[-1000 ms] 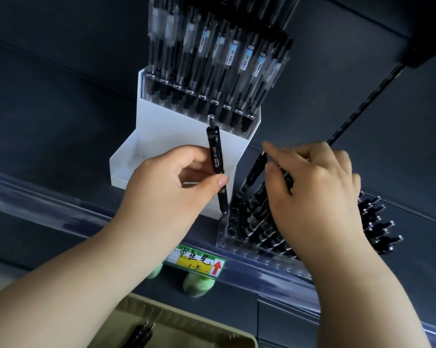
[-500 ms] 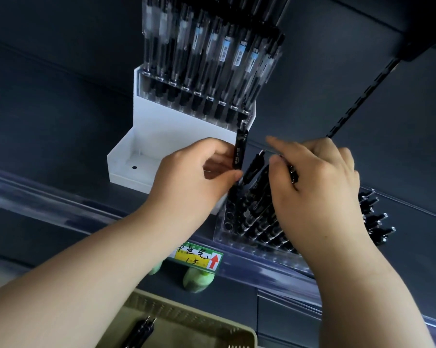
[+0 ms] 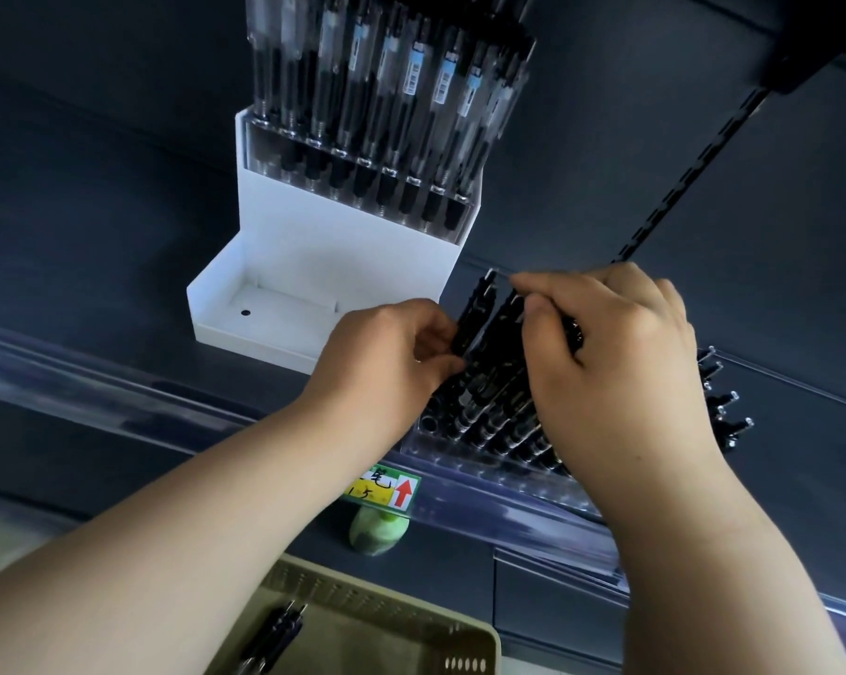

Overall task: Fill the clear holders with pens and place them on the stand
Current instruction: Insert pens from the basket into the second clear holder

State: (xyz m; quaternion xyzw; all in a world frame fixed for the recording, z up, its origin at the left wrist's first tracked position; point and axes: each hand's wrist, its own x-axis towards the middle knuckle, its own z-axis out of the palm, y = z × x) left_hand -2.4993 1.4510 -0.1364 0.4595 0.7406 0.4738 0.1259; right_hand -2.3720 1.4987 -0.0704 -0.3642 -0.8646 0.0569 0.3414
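Pinching pen w/ left hand, right hand gripping pens in clear holder

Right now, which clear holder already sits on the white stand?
The upper holder, packed with upright pens; the other holder sits beside the stand.

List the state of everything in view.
left hand, pinches black pen
black pen, tilted, among racked pens
right hand, pinches racked pens
clear holder, on shelf, partly filled
white stand, upright, filled holder on upper step
basket, holds a few loose pens
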